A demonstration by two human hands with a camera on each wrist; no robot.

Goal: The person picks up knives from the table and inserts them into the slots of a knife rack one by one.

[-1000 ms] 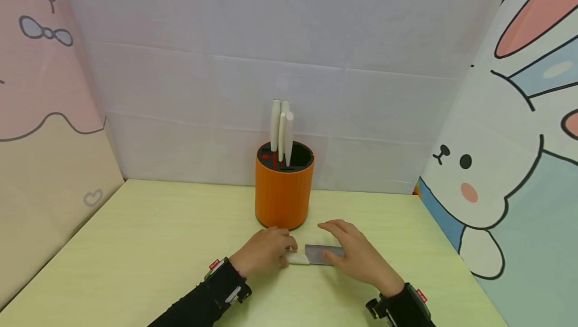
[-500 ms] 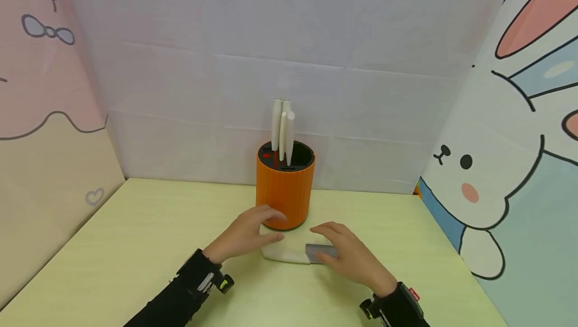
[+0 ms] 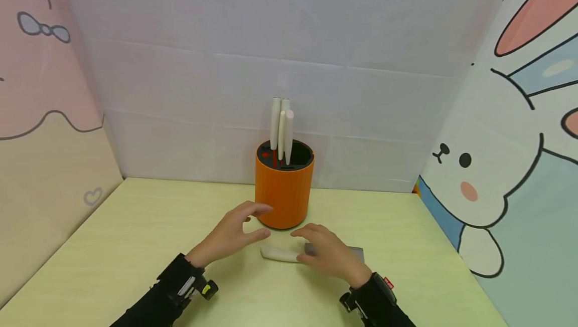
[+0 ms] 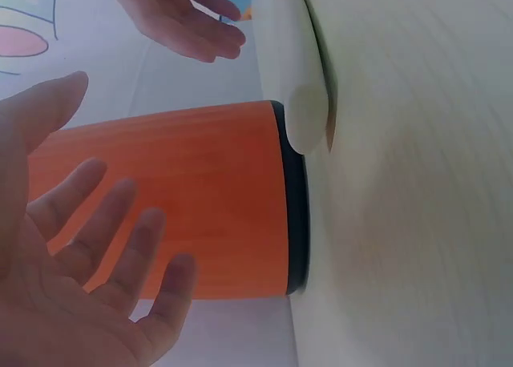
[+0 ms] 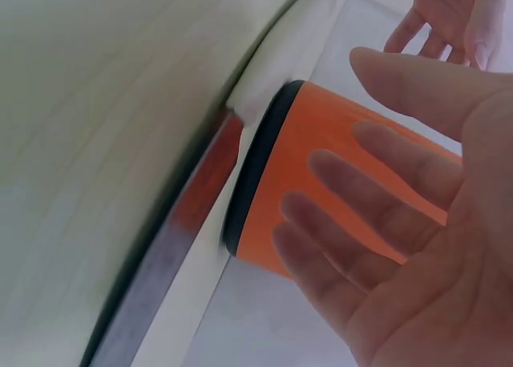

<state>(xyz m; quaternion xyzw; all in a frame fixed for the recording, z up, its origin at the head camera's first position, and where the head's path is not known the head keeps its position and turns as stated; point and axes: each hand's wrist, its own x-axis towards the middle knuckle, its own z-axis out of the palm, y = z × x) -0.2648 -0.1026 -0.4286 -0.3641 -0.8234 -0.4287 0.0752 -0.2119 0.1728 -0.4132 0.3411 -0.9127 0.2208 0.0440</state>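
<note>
A knife [image 3: 277, 254] with a white handle and a broad grey blade lies flat on the table in front of an orange knife block [image 3: 284, 191]. My left hand [image 3: 230, 229] is raised just left of the handle's end, thumb and fingers apart, holding nothing. In the head view my right hand [image 3: 331, 256] overlaps the middle of the knife and hides where handle and blade meet. The right wrist view shows that hand's fingers [image 5: 353, 191] relaxed and spread, apart from the blade [image 5: 172, 255]. In the left wrist view the handle [image 4: 303, 86] lies beside the block's dark base.
Several white-handled knives [image 3: 282, 129] stand in the block's black top [image 3: 298, 154]. Behind the pale yellow table [image 3: 180, 201] hangs a white backdrop [image 3: 226, 91]. Cartoon-printed panels [image 3: 487, 206] flank both sides.
My left hand has let go of the knife handle and drawn back to the left. My right hand has shifted left over the knife, from the blade toward the handle. The knife lies still.
</note>
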